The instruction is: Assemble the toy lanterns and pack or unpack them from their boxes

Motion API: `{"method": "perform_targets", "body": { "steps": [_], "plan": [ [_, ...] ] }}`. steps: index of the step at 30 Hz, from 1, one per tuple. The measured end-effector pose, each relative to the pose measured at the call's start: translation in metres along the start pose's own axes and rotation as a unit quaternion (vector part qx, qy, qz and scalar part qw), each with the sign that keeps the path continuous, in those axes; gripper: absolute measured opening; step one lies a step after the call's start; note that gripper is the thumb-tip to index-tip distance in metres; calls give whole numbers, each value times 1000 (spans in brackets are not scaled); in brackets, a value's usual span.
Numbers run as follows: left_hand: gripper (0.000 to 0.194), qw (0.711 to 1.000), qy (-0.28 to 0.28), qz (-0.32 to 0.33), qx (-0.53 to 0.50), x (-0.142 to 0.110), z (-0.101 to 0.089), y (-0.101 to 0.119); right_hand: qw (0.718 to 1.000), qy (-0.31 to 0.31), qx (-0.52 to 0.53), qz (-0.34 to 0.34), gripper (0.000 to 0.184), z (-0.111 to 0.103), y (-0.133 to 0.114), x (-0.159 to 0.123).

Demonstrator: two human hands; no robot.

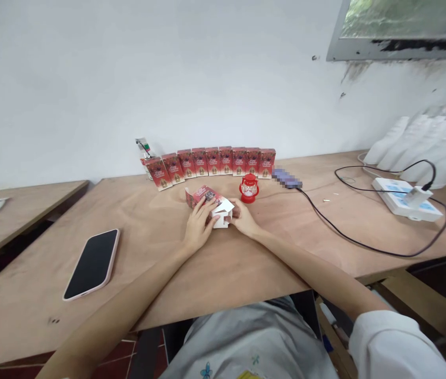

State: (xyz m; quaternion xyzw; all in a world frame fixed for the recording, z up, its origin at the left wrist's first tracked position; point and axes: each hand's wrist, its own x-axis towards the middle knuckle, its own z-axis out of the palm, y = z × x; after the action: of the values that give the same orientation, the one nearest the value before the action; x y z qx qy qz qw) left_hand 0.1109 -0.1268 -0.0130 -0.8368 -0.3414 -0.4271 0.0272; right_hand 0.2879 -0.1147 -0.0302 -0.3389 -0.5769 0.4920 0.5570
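Between my hands lies a red printed cardboard box (207, 193) on its side, its white end flaps (222, 213) folded outward toward me. My left hand (199, 223) rests over the box's left side, fingers on the red face and thumb by the white flaps. At the opposite side, my right hand (242, 218) has its fingers curled against the flaps, gripping the edge. Just beyond my right hand a small red lantern (249, 188) stands upright. Farther back, several similar red boxes (213, 161) stand upright in a curved row.
A phone (92, 264) lies at the left. To the right are a power strip (406, 199) with a plugged-in charger, a looping black cable (337, 231) and a blurred purple device (287, 178). White wrapped items (424, 134) stand near the wall. A bottle-like object (144, 150) is behind the row's left end.
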Motion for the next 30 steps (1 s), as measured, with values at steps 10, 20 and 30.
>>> {"method": "perform_targets", "body": {
  "steps": [10, 20, 30],
  "plan": [
    [34, 997, -22, 41, 69, 1, 0, -6, 989, 4, 52, 136, 47, -1, -7, -4],
    [33, 994, 17, 95, 52, 0, 1, -4, 990, -22, 60, 127, 52, -1, -8, -3],
    [29, 996, 52, 50, 61, 0, 1, -8, 996, -50, -43, 54, 30, -4, -6, -5]
  ]
}}
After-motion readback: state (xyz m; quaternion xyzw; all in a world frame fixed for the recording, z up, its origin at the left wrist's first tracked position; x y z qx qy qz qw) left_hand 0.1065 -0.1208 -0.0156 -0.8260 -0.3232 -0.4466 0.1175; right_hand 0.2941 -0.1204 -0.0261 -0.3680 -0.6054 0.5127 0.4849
